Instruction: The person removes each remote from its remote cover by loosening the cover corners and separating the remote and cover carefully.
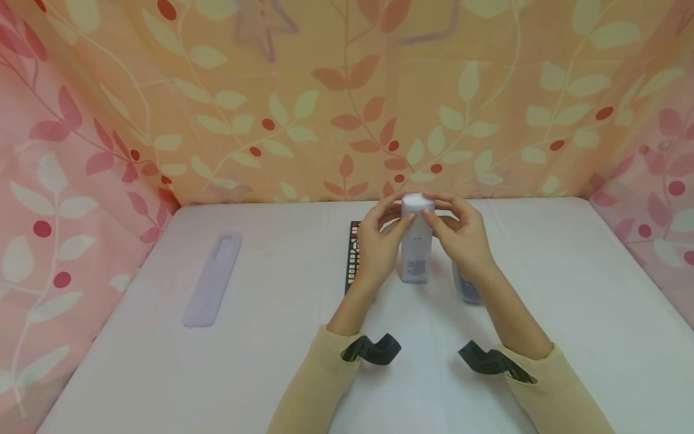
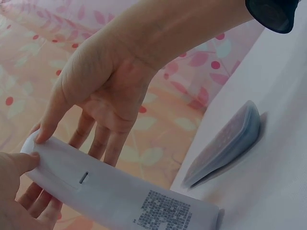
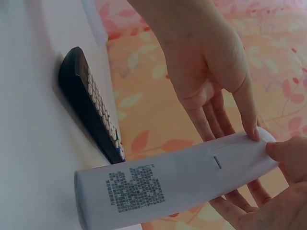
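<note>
Sleeves (image 1: 317,386) angle inward; left hand (image 1: 378,244) and right hand (image 1: 467,241) both clamped on white remote (image 1: 416,253), upper end. Tabletop (image 1: 135,374) edge behind; wide span leftward to purple cover (image 1: 211,286).

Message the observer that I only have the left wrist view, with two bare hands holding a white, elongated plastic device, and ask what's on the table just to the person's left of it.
Observer: A long, black plastic remote with pale buttons lies just left of the white, elongated plastic device.
Operator: Anything farther left?
Observer: Yes, a slim, pale lilac, plastic-looking cover lies there.
Operator: What is the person wearing on the forearms?
Observer: Beige fabric sleeves, seen in the head view.
</note>
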A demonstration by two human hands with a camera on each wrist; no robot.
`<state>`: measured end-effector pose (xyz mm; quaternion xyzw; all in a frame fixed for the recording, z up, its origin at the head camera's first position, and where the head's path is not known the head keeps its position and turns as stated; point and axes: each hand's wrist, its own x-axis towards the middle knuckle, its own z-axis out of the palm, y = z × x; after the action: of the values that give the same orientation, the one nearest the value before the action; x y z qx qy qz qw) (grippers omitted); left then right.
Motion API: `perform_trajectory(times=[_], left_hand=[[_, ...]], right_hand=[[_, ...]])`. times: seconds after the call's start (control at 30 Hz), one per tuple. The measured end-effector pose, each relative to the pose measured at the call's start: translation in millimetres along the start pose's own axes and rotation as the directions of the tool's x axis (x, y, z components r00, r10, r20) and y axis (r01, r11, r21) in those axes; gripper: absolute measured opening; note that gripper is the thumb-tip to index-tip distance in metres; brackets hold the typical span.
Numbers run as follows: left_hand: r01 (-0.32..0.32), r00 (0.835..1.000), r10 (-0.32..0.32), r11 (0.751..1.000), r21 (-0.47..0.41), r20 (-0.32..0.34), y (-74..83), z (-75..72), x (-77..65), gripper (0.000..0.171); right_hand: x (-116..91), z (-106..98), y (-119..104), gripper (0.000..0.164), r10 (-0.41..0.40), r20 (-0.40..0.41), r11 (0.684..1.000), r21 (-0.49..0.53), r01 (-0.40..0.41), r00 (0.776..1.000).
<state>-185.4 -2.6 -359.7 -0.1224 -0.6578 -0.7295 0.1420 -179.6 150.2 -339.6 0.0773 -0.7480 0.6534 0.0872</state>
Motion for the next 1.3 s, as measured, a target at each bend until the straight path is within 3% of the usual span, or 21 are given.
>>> perform_trajectory(times=[0.67,0.97,1.3], left_hand=[[-0.088,0.996,0.089,0.996,-0.028,0.025,-1.3,-0.3,-0.3,0.031],[-0.136,0.989,0.136,0.991,0.001,-0.051,2.1,-2.3,2.1,0.020],[-0.145,0.987,0.147,0.989,0.041,-0.067,4.2,-3.2,0.5,0.014]], right_hand=[[-0.8,3.4,-3.1,0.032,0.005,-0.028,1.000,0.020,-0.005,1.000],[-1.6,4.9,-2.6,0.033,-0.002,-0.018,1.000,0.000,0.002,1.000],[-3.1,4.7,-3.6,0.027,-0.004,-0.008,1.000,0.018,0.004,1.000]])
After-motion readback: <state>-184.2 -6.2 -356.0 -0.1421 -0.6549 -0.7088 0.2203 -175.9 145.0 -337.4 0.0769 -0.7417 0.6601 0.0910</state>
